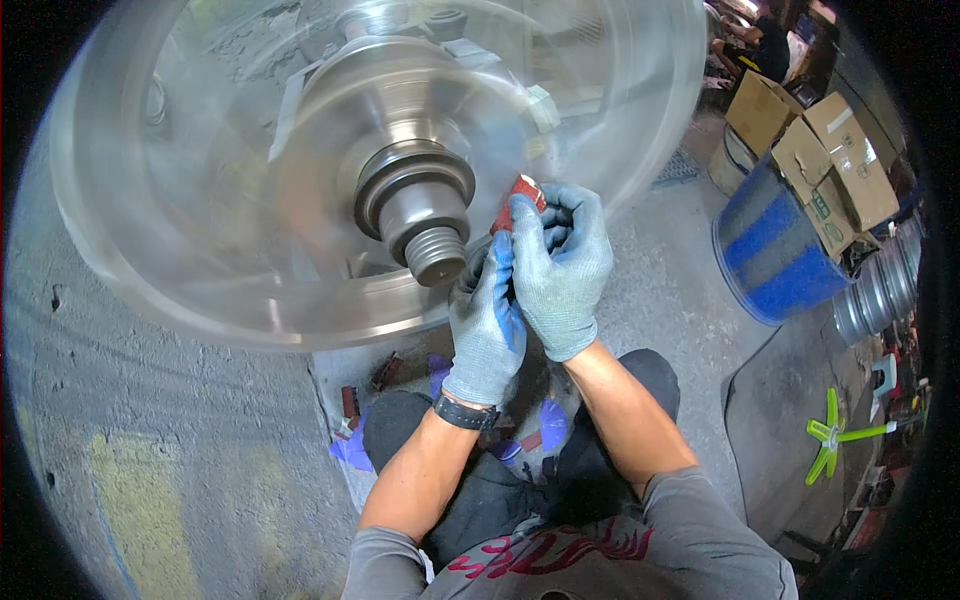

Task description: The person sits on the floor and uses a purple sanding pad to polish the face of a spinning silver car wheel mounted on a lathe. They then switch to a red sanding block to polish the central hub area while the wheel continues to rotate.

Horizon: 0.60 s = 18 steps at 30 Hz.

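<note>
A large metal wheel [225, 318] is blurred by spinning, its spokes and rim smeared. From its centre a steel shaft with a threaded end [436, 256] points toward me. My right hand [562, 268], in a grey glove with blue fingertips, pinches a folded strip of red-brown sandpaper [524, 190] close to the wheel's face. Right beside it, my left hand [487, 325], gloved alike, is closed with its thumb at the strip's lower end. The hands hide whether the strip touches the metal.
Red-brown and purple sandpaper scraps [350, 448] lie on the floor around my knees. To the right stand a blue drum [775, 250] with cardboard boxes [838, 165], stacked metal rings [880, 285] and a green star-shaped base [826, 436]. Another person [768, 50] sits at the far right.
</note>
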{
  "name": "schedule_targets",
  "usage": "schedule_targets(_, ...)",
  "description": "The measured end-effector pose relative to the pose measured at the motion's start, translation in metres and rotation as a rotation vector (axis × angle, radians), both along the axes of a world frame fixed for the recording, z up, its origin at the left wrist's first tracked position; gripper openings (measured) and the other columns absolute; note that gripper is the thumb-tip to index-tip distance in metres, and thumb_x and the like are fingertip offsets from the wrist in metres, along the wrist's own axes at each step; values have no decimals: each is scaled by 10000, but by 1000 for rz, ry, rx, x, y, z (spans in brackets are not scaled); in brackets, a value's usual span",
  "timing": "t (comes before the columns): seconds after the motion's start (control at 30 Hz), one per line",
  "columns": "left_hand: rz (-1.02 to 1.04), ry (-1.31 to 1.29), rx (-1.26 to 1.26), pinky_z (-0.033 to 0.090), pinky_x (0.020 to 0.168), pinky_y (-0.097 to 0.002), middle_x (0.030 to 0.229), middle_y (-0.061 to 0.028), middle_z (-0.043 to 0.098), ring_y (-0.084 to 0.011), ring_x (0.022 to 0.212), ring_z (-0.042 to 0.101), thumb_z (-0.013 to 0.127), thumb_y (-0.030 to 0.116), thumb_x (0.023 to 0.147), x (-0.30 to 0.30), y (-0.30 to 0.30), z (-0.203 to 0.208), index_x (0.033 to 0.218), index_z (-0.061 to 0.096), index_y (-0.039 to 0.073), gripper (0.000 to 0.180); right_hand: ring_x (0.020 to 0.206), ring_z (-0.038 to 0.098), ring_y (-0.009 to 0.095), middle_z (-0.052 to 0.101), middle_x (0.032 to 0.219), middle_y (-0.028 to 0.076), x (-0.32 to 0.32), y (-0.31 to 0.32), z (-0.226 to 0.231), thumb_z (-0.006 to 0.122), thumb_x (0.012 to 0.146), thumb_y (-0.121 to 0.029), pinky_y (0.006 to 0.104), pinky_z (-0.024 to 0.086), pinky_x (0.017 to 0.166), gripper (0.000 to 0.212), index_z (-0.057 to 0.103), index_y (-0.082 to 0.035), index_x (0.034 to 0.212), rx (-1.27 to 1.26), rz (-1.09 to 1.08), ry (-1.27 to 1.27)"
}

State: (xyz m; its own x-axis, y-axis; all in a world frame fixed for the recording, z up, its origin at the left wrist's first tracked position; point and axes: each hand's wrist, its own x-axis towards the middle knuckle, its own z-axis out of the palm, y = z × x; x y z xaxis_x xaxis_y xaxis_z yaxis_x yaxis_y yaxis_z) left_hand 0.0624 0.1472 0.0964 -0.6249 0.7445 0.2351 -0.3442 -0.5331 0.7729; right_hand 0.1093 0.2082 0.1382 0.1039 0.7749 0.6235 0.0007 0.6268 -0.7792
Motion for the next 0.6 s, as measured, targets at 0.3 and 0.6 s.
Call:
schedule_targets(0.3,242,579,-103,568,1038,-329,1276,-94,780,-146,1149,711,662,234,1184,-7,-2,-1,1324,766,-27,315,618,536,78,662,823,28,-4,-2,4,853,999,-96,281,484,591,205,735,-34,1155,18,10,10)
schedule_targets(0.6,153,446,-65,561,1051,-337,1291,-112,787,-153,1159,711,623,191,1194,-9,-1,-8,1361,737,-64,326,620,535,80,669,848,35,-4,-4,8,846,1003,-88,284,479,592,177,739,-40,1137,25,-1,-7)
